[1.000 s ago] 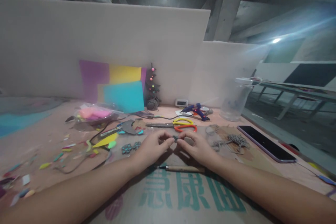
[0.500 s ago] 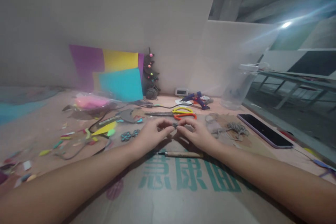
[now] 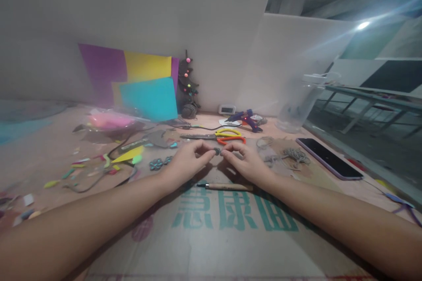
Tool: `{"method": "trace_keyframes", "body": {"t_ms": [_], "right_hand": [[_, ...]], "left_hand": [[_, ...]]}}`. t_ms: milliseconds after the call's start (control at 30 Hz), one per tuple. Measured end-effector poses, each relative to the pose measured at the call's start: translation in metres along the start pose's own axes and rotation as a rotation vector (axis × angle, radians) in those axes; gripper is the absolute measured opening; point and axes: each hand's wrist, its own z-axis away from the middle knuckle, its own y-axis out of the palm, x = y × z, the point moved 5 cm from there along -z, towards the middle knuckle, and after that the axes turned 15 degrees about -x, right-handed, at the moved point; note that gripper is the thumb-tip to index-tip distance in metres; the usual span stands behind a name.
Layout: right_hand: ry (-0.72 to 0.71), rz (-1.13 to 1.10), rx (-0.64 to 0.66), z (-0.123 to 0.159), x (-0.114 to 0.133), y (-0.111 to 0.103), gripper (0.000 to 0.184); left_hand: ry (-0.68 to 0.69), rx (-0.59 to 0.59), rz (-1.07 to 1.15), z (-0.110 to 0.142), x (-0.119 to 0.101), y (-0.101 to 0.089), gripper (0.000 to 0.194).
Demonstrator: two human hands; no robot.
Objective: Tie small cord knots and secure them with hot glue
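My left hand (image 3: 188,160) pinches a small dark grey-teal piece (image 3: 216,151) between thumb and fingers; its exact kind is too small to make out. From the other side, the closed thumb and fingertips of my right hand (image 3: 246,163) meet the same piece. Below both hands lies a wooden-handled craft knife (image 3: 229,187) on the printed cardboard (image 3: 211,246). Just beyond the fingers are scissors (image 3: 219,137) with one yellow and one orange handle. Small dark and turquoise flower-like pieces (image 3: 158,163) rest left of my left hand.
A purple glue gun (image 3: 244,117) and a small digital display (image 3: 227,109) stand at the back. Colored sheets (image 3: 148,96) lean on the wall beside a dark ornament (image 3: 189,83). Scraps (image 3: 79,165) cover the left; grey cord (image 3: 296,156) and a phone (image 3: 329,158) lie right.
The whole view has shifted a little, so things sit slightly higher in the picture. Both hands keep hold of the small piece, which shows a bit more between the fingertips.
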Motion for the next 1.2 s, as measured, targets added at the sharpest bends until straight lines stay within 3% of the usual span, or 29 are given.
{"method": "trace_keyframes", "body": {"t_ms": [233,400,533,733,967,1200], "right_hand": [[-0.061,0.067,0.033,0.004,0.006,0.003,0.02],[-0.031,0.036,0.024,0.002,0.002,0.0,0.028],[-0.04,-0.026,-0.049,0.0,-0.001,-0.004,0.024],[-0.022,-0.013,0.021,0.002,-0.001,0.002,0.015],[0.083,-0.009,0.024,0.001,-0.006,0.001,0.019],[0.032,0.0,0.027,0.001,-0.003,0.002,0.016]], "left_hand": [[0.035,-0.016,0.014,-0.001,0.0,-0.001,0.019],[0.031,-0.006,0.038,-0.001,0.004,0.0,0.021],[0.014,0.011,0.059,-0.002,0.007,0.002,0.022],[-0.014,0.025,0.042,0.0,0.004,0.001,0.022],[-0.02,0.075,0.129,0.001,0.004,0.004,0.025],[-0.045,0.066,0.093,0.002,0.004,0.003,0.031]]}}
